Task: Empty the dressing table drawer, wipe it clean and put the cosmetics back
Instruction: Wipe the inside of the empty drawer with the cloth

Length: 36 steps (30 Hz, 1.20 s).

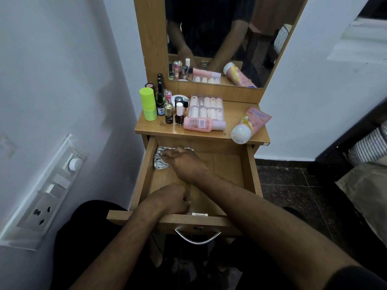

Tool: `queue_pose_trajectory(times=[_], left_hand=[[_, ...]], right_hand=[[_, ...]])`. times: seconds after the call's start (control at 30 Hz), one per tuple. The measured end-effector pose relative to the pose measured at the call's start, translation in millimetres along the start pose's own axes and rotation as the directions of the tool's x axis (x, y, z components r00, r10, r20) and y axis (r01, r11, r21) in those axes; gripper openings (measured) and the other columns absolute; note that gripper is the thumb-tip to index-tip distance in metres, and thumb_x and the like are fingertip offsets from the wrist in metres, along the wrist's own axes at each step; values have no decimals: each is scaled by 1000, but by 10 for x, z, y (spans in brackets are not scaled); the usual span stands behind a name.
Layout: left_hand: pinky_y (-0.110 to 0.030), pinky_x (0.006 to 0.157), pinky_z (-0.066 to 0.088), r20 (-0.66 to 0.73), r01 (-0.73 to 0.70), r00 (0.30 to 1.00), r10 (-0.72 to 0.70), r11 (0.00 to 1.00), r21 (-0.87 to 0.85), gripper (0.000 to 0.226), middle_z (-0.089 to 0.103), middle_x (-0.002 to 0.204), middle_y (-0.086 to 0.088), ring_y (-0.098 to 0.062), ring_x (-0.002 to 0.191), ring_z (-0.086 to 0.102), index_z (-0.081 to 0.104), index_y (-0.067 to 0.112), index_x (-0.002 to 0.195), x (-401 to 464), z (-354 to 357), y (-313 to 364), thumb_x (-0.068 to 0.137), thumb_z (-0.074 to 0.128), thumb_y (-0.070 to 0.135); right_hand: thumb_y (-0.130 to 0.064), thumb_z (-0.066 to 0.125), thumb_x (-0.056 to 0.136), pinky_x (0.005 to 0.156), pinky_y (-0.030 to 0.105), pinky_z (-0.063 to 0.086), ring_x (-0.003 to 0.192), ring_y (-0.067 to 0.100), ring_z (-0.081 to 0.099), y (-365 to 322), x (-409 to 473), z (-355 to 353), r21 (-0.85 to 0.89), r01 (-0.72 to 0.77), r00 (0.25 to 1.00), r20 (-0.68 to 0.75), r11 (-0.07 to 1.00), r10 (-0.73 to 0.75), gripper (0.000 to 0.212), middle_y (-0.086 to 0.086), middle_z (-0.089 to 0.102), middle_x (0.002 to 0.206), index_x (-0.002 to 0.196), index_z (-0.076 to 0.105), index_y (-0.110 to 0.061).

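Right hand [184,164] grips crumpled grey-and-white striped cloth [161,159] in back-left corner of pulled-out wooden drawer [251,170], left hand [171,198] curled over drawer's front edge, assorted cosmetic bottles and tubes [199,124] all up on the wooden table [150,127].

Both forearms are bare from the wrist up. The left hand [170,198] and the right hand [185,164] wear no gloves, and I see no rings, watch or bracelet on them. A dark short sleeve [360,278] shows at the upper right arm, at the bottom right corner. The lap is covered by dark trousers [83,222]. In the mirror [211,34] the person's top [209,15] is dark with short sleeves and pale lettering across the chest, too blurred to read.
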<state>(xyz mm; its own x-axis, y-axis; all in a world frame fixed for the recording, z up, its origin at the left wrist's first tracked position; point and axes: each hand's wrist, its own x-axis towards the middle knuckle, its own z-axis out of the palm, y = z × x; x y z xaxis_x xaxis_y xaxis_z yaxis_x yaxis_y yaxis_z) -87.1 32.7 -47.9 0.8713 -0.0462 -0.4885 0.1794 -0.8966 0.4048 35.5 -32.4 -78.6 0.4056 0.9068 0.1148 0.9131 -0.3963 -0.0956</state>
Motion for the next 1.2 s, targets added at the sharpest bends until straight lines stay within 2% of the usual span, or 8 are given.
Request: queue_pose_trajectory(times=[0.1,0.2,0.37,0.5,0.6,0.8,1.0,1.2], left_hand=[[-27,73,43,-7,12,1000,-12,1000,-26,22,69,102,-5,-17,92,63,67,14,92,-13,1,-16,97,56,32],[-28,76,46,-15,1,1000,-2,998,-57,23,69,104,-2,-17,96,64,69,16,97,-19,6,-30,98,55,35],[-28,71,43,-123,-19,992,12,998,-56,23,64,96,4,-12,88,60,67,22,104,7,31,-60,99,55,41],[-30,74,48,-203,-19,979,13,999,-28,23,60,97,7,-12,89,58,64,23,106,22,42,-73,99,54,43],[-31,76,49,-219,-23,976,18,999,-24,23,58,97,8,-11,90,57,63,23,108,10,38,-69,99,54,43],[-35,81,54,-191,-17,982,8,999,-45,24,63,103,3,-14,91,60,63,22,110,-11,21,-64,99,55,42],[-36,83,55,-153,-3,988,-6,998,-61,25,64,105,3,-14,93,61,62,23,113,-22,8,-51,99,54,43],[-35,82,55,-149,-1,989,-7,998,-56,25,64,105,2,-15,94,62,62,22,112,-26,9,-50,99,55,43]], right_hand=[[-2,59,89,95,37,47,118,27,54,66,-39,-6,3,-1,1000,2,1000,1,55,-2,52,150,141,56,-19],[-1,57,90,100,39,45,124,27,52,180,-153,-72,-6,-27,1000,10,1000,27,55,-1,53,149,142,56,-20],[-8,61,93,110,38,41,131,27,54,467,-606,-266,54,-148,989,7,987,148,37,9,61,140,129,67,-15],[-16,63,94,97,34,50,118,25,62,624,-921,-411,49,-374,927,16,926,374,30,9,67,127,123,71,-14],[-14,61,96,91,31,50,112,24,63,582,-960,-489,-4,-467,884,4,884,467,28,10,66,123,122,69,-13],[-10,59,97,95,28,48,117,21,62,561,-910,-571,63,-534,846,46,843,532,29,10,66,127,125,68,-11],[-9,63,93,99,34,47,122,22,59,555,-932,-637,41,-555,828,115,831,548,35,5,64,131,126,68,-18],[-8,71,88,83,27,48,112,20,63,450,-1075,-656,-15,-521,837,187,853,514,33,3,68,123,119,72,-20]])
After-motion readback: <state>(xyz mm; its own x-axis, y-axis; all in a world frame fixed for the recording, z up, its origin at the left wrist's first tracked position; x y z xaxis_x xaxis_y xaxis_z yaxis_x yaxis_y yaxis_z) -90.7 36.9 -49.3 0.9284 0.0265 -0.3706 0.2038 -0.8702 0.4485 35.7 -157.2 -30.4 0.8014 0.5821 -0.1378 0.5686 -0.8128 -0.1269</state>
